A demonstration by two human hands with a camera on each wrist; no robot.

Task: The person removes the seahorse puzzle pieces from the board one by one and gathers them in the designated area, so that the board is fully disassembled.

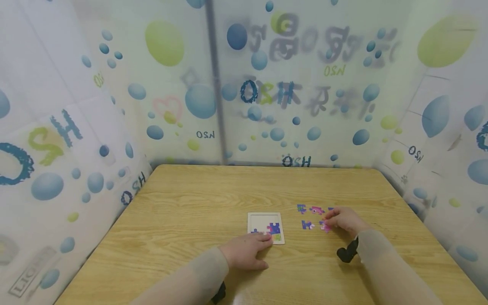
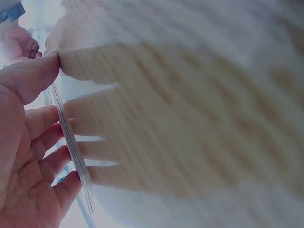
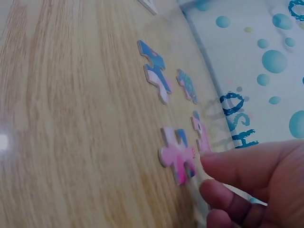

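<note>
Beige-sleeved, the right grip dips among loose puzzle pieces, thumb and fingertips close together; whether they pinch one I cannot tell, since the fingers screen what lies behind. Just beside the thumb, at the grip's 8 o'clock, a flat pink-and-blue jigsaw piece with knobbed edges lies on the wood-grained table. It should prove light and stiff, slightly slick on the printed face, its narrow knobs the part likeliest to fray; best taken by opposite cut edges, as so thin a thing gives little to lift under. The right forearm comes in from 5 o'clock, fingers pointing towards 9. Farther out lie a pink jigsaw piece with an eye-like spot at 10 o'clock and a blue-and-pink jigsaw piece at 9. Beyond, also towards 9, a shallow white square tray holds purple-blue pieces around its 4 o'clock. Across its 6 o'clock edge rests the left grip, fingers extended, thumb spread away from them.
</note>
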